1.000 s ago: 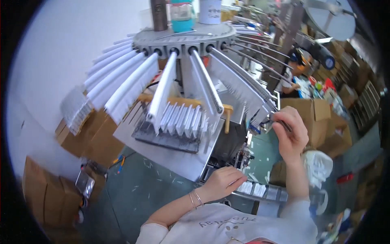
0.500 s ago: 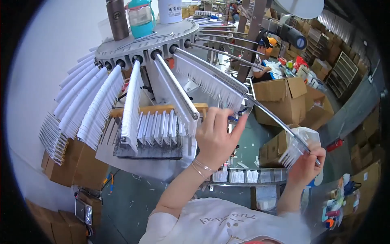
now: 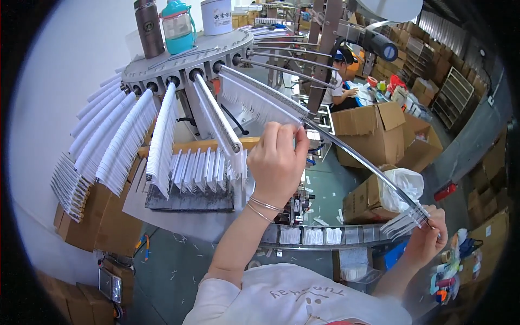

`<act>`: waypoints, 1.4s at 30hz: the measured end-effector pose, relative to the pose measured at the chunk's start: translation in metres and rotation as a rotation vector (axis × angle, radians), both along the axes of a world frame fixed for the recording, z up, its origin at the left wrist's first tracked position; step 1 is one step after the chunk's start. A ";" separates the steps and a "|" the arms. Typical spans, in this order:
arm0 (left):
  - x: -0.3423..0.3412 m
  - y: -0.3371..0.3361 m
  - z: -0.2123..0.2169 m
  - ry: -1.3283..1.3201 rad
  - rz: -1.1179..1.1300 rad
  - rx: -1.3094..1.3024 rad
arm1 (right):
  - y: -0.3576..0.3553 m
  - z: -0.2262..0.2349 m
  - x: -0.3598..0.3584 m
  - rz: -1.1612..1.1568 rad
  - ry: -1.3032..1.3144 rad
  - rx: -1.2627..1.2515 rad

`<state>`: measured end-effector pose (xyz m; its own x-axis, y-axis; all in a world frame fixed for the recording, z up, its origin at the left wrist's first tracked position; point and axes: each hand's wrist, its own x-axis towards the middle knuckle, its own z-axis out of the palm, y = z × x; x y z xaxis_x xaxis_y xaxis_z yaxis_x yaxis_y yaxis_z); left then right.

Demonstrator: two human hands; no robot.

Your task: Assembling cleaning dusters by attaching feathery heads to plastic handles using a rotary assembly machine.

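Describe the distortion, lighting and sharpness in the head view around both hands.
Head view: fisheye bending curves the long metal rod and darkens the rim into a black vignette; light is even and bright, with no hard shadows; the left hand on the white strips is sharp, the right hand near the rim slightly softer.

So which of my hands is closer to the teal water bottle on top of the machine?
Left. The left hand is raised on the rod, below and right of the teal bottle; the right hand is far lower at the rod's outer end.

Showing: two hands (image 3: 277,162), three containers on the hub — one flask (image 3: 149,27), one teal bottle (image 3: 177,26), one tin (image 3: 216,15).
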<state>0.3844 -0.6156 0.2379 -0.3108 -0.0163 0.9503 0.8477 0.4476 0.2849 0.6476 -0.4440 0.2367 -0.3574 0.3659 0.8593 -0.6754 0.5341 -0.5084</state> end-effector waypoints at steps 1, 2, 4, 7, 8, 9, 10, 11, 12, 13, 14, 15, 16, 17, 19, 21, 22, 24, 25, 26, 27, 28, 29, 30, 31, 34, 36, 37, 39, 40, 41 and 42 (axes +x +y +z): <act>0.001 0.001 0.001 0.001 0.000 -0.001 | 0.001 0.000 0.002 -0.007 -0.010 0.005; 0.002 0.002 0.002 0.015 -0.016 0.001 | 0.002 -0.002 0.004 -0.007 -0.009 0.003; 0.007 0.005 0.004 0.027 -0.032 0.000 | 0.005 -0.008 0.008 0.004 -0.017 -0.063; 0.027 0.013 0.001 0.014 -0.163 -0.062 | 0.006 -0.015 0.011 0.075 -0.026 -0.217; 0.038 0.013 0.001 0.010 -0.159 -0.065 | 0.007 -0.018 0.012 0.079 -0.031 -0.220; 0.051 0.009 0.003 0.049 -0.344 -0.140 | 0.009 -0.022 0.012 0.087 -0.033 -0.288; 0.062 0.005 0.001 0.083 -0.527 -0.212 | 0.014 -0.028 0.011 0.098 -0.040 -0.354; 0.070 -0.001 -0.008 0.071 -0.509 -0.211 | 0.023 -0.038 0.013 0.115 -0.053 -0.355; 0.079 -0.014 -0.018 -0.017 -0.645 -0.243 | 0.034 -0.050 0.016 0.206 -0.079 -0.478; 0.086 -0.023 -0.028 -0.112 -0.792 -0.268 | 0.042 -0.060 0.019 0.284 -0.112 -0.604; 0.086 -0.034 -0.040 -0.138 -0.761 -0.257 | 0.043 -0.069 0.020 0.310 -0.144 -0.606; 0.082 -0.049 -0.059 -0.218 -0.770 -0.253 | 0.042 -0.078 0.016 0.365 -0.129 -0.690; 0.080 -0.068 -0.077 -0.302 -0.773 -0.252 | 0.039 -0.087 0.012 0.423 -0.119 -0.784; 0.080 -0.087 -0.091 -0.452 -0.649 -0.280 | 0.038 -0.093 0.007 0.551 -0.177 -0.789; 0.079 -0.125 -0.115 -0.696 -0.514 -0.201 | 0.017 -0.109 -0.010 0.616 -0.258 -0.810; 0.077 -0.160 -0.134 -0.807 -0.459 -0.107 | -0.017 -0.115 -0.025 0.650 -0.376 -0.810; 0.074 -0.174 -0.139 -0.898 -0.434 -0.013 | -0.033 -0.120 -0.027 0.569 -0.388 -0.816; 0.062 -0.205 -0.141 -1.067 -0.448 0.066 | -0.060 -0.131 -0.045 0.570 -0.391 -0.856; 0.054 -0.216 -0.142 -1.226 -0.434 0.159 | -0.072 -0.135 -0.051 0.580 -0.425 -0.862; 0.048 -0.225 -0.141 -1.255 -0.490 0.099 | -0.091 -0.129 -0.062 0.584 -0.465 -0.834; 0.038 -0.233 -0.142 -1.073 -0.545 -0.070 | -0.112 -0.126 -0.076 0.575 -0.458 -0.860; 0.026 -0.240 -0.139 -0.876 -0.601 -0.224 | -0.132 -0.122 -0.089 0.570 -0.456 -0.864; 0.017 -0.244 -0.136 -0.879 -0.666 -0.274 | -0.151 -0.118 -0.097 0.560 -0.450 -0.834; 0.011 -0.246 -0.132 -0.862 -0.858 -0.268 | -0.175 -0.111 -0.108 0.528 -0.472 -0.819; 0.007 -0.249 -0.128 -0.844 -1.042 -0.248 | -0.197 -0.108 -0.116 0.500 -0.452 -0.802; -0.007 -0.265 -0.119 -0.953 -1.370 -0.246 | -0.263 -0.110 -0.126 0.515 -0.435 -0.776; -0.003 -0.273 -0.108 -0.923 -1.490 -0.282 | -0.303 -0.108 -0.131 0.531 -0.450 -0.809; 0.001 -0.279 -0.096 -0.974 -1.566 -0.266 | -0.319 -0.109 -0.131 0.478 -0.472 -0.865; 0.004 -0.292 -0.090 -0.849 -1.463 -0.325 | -0.344 -0.104 -0.135 0.413 -0.485 -0.919; 0.002 -0.299 -0.087 -0.723 -1.353 -0.372 | -0.356 -0.097 -0.139 0.315 -0.526 -0.895; -0.001 -0.306 -0.085 -0.716 -1.367 -0.375 | -0.367 -0.091 -0.144 0.215 -0.566 -0.870; -0.002 -0.309 -0.085 -0.720 -1.302 -0.337 | -0.379 -0.088 -0.149 0.195 -0.560 -0.867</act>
